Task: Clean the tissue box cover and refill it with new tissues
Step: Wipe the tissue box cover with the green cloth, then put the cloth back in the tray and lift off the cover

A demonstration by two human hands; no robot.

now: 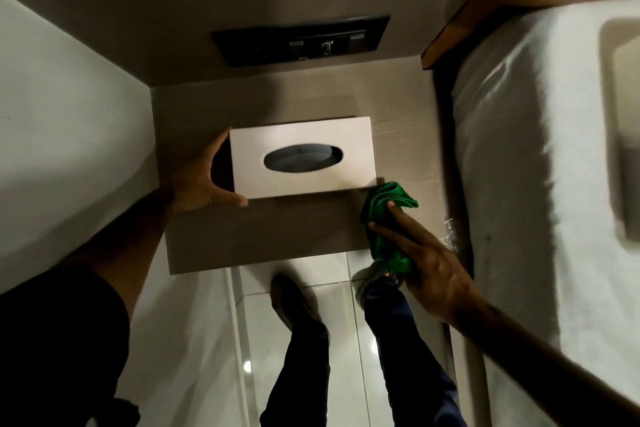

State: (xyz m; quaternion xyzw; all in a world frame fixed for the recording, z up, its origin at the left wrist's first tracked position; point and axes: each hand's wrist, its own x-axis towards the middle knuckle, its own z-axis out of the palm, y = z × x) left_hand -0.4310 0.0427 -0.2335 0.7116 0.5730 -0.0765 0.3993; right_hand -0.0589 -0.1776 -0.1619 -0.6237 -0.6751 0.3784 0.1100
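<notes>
A white tissue box cover (pixel 353 149) with a dark oval slot stands on a small wooden bedside shelf (pixel 263 236). My left hand (pixel 201 180) clasps the cover's left end, thumb at the near edge and fingers at the far edge. My right hand (pixel 426 267) holds a crumpled green cloth (pixel 384 204), whose top touches the cover's near right corner. No tissue shows in the slot.
A dark switch panel (pixel 301 40) sits on the wall behind the shelf. A bed with white linen (pixel 519 156) runs along the right, a white wall (pixel 69 135) along the left. Crinkled clear plastic (pixel 450 232) lies by the bed's edge. My legs and shoes (pixel 294 302) stand on glossy tiles.
</notes>
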